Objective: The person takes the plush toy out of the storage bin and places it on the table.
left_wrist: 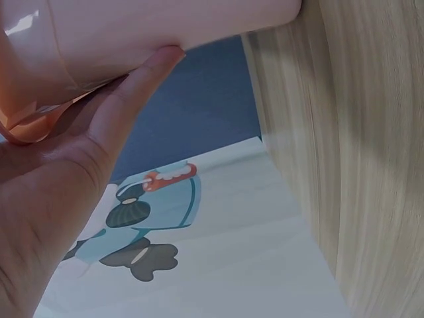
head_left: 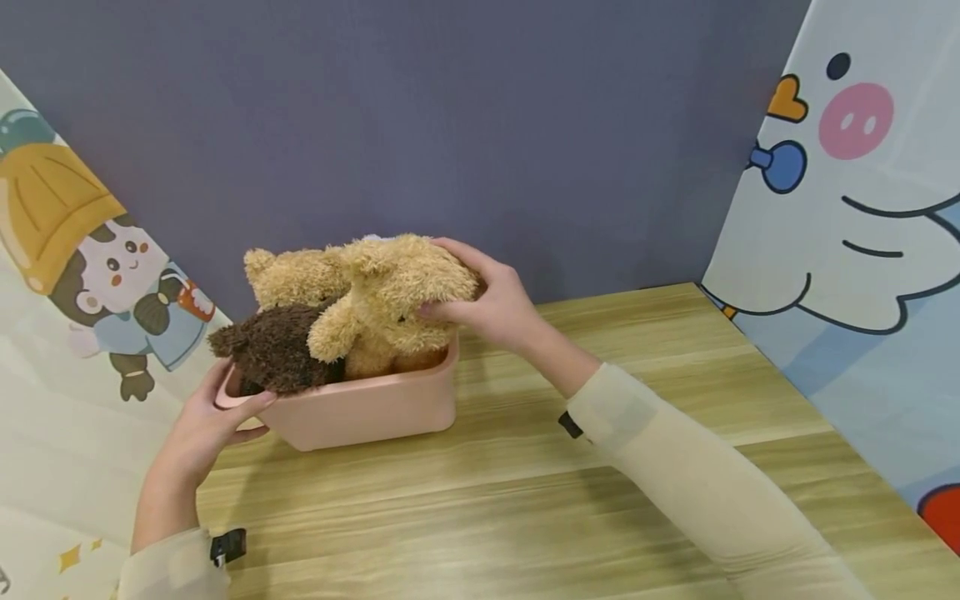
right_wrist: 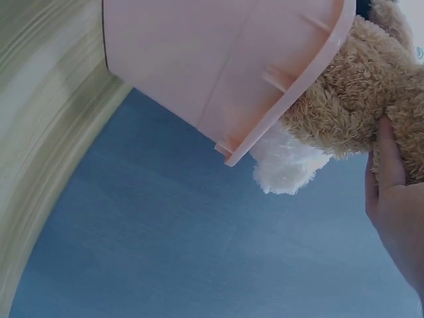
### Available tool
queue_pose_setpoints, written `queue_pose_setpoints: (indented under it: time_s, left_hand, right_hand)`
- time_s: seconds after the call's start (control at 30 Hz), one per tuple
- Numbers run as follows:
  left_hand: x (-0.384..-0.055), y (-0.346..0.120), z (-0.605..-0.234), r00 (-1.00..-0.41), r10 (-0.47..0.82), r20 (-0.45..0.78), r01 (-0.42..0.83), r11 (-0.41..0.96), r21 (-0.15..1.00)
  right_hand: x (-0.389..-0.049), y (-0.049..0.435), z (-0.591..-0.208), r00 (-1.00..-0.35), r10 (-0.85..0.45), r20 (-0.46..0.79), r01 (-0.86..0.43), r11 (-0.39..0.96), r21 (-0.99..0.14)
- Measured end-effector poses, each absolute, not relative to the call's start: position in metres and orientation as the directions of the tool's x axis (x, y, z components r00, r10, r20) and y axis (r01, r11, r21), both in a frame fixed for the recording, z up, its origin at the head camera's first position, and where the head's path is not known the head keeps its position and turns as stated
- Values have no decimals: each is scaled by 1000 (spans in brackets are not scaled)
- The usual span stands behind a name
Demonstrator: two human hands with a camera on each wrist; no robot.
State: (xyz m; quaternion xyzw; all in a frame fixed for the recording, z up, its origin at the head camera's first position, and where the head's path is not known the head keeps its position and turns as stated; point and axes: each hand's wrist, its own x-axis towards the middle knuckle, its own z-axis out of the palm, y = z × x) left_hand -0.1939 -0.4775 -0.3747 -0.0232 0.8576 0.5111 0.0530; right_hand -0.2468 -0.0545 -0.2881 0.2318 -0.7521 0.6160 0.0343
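A pink plastic bin [head_left: 367,414] stands on the wooden table, filled with plush toys. My right hand [head_left: 495,300] grips the head of a light tan teddy bear [head_left: 405,283], thumb on its face and fingers behind; the bear's lower body is inside the bin. My left hand [head_left: 206,421] holds the bin's left end by the rim, and the left wrist view shows its fingers [left_wrist: 142,83] against the bin's wall. A dark brown plush [head_left: 277,346] and another tan plush [head_left: 296,279] sit at the left in the bin. Some white plush [right_wrist: 285,162] pokes over the rim in the right wrist view.
The wooden table [head_left: 510,517] extends in front of the bin and to its right. A grey-blue panel [head_left: 450,125] rises close behind the bin. Cartoon-printed panels stand at the left [head_left: 97,275] and at the right [head_left: 862,250].
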Motion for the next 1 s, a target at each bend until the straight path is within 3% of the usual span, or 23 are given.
queue_pose_setpoints:
  time_s: [0.2,0.4,0.63,0.77,1.0]
  left_hand:
    - [-193,-475,-374,-994,7,-107,-89,503,860]
    - [-193,-475,-375,-995,8,-98,-81,507,858]
    - [-193,-478,-377,-994,5,-105,-88,494,865]
    - [-193,-479,-378,-995,2,-103,-89,493,866]
    - [-193,-478,-377,-995,7,-97,-82,483,872]
  right_hand:
    - [-246,-50,-290,-875,-293,384,-415,49,-908]
    - [-248,-35,-281,-843,-196,500,-507,-16,-862]
    - [-254,-4,-263,-832,-91,547,-490,-340,-803]
    - [-260,16,-250,-822,-61,566,-486,-443,-754]
    - [-267,52,-224,-796,-29,604,-519,-479,-708]
